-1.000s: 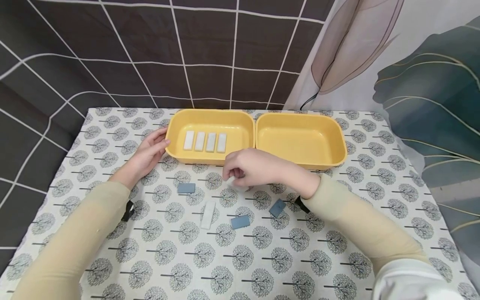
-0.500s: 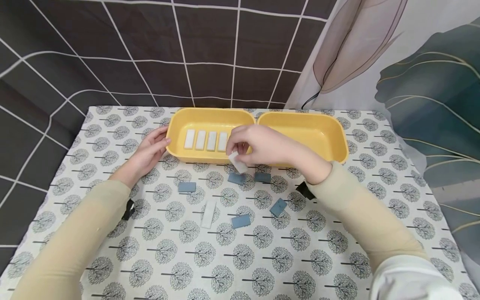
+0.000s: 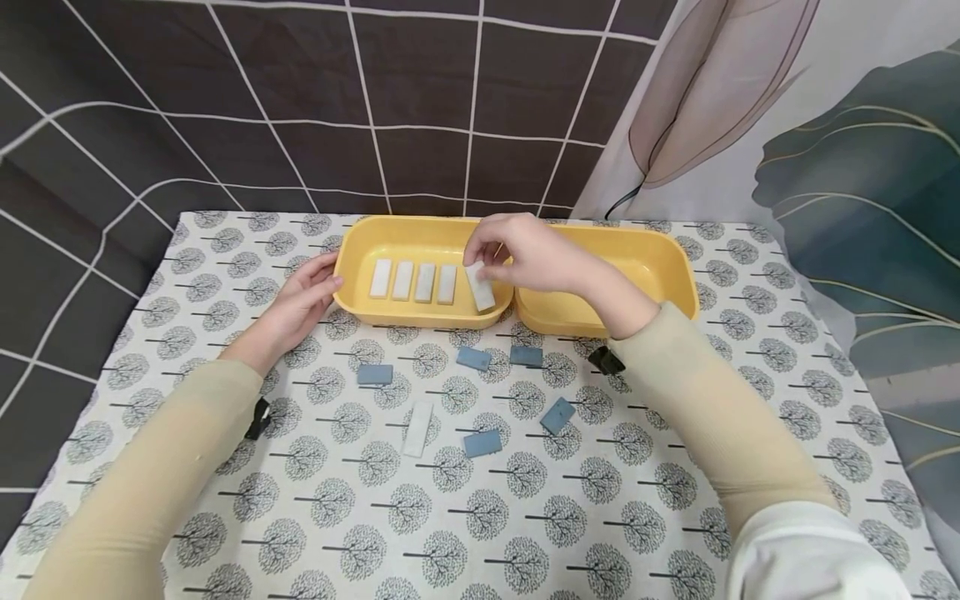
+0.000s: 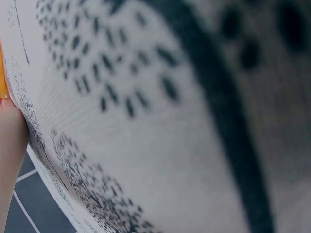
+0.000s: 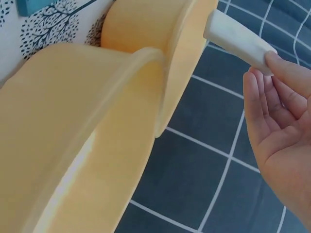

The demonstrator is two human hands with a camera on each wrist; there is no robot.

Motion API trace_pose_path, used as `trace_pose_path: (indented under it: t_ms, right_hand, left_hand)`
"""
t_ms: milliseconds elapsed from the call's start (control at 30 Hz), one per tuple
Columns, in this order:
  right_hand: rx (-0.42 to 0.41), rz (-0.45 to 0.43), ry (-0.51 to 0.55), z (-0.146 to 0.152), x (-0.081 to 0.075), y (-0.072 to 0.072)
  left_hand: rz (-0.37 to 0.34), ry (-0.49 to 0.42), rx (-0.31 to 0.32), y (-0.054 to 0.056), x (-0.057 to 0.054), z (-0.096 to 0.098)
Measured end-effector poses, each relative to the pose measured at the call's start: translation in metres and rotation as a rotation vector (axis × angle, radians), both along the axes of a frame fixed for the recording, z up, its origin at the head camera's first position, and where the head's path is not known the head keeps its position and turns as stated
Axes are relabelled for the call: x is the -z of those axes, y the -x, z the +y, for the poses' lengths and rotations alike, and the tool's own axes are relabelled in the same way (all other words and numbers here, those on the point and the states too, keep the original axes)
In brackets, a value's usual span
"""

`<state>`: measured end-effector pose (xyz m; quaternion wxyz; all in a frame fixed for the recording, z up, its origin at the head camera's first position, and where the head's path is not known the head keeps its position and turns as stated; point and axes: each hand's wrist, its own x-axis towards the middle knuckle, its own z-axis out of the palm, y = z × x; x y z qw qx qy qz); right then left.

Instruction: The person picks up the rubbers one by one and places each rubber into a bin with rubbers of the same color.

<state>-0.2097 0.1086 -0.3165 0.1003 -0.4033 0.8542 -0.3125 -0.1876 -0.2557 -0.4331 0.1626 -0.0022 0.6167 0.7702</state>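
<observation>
My right hand [image 3: 525,252] pinches a white rectangular block [image 3: 480,287] between thumb and fingertips, over the right end of the left yellow tray [image 3: 420,318]. In the right wrist view, the block [image 5: 238,39] sticks out from the fingertips, tilted. Several white blocks [image 3: 424,282] stand in a row inside that tray, to the left of the held one. My left hand [image 3: 300,296] rests against the tray's left end, fingers fairly straight and thumb at the rim. Only a part of the left hand [image 4: 10,131] shows in the left wrist view.
A second yellow tray [image 3: 678,292] adjoins the first on the right. In front lie one long white block [image 3: 417,429] and several blue blocks, such as one blue block [image 3: 482,443] near the middle. A tree-print cloth [image 3: 360,517] covers the table; a dark tiled backdrop [image 3: 420,92] rises behind.
My right hand has lifted the white block off the table and carried it up and forward over the left tray. The left hand has stayed at the tray's end.
</observation>
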Motion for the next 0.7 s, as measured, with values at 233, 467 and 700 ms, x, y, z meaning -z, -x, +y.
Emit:
trace_pose_path:
  t_ms: [233,467,700]
  right_hand:
    - [0.052,-0.017,-0.022,0.0,0.01,0.013]
    - [0.083,-0.049,-0.038,-0.001,0.019,0.021]
    - [0.125,-0.103,-0.04,-0.004,0.031,0.034]
  left_hand:
    - [0.005,0.003,-0.006,0.0,0.001,0.001]
    - [-0.008,0.005,0.002,0.0,0.0,0.002]
    - [-0.013,0.009,-0.004,0.0,0.0,0.001]
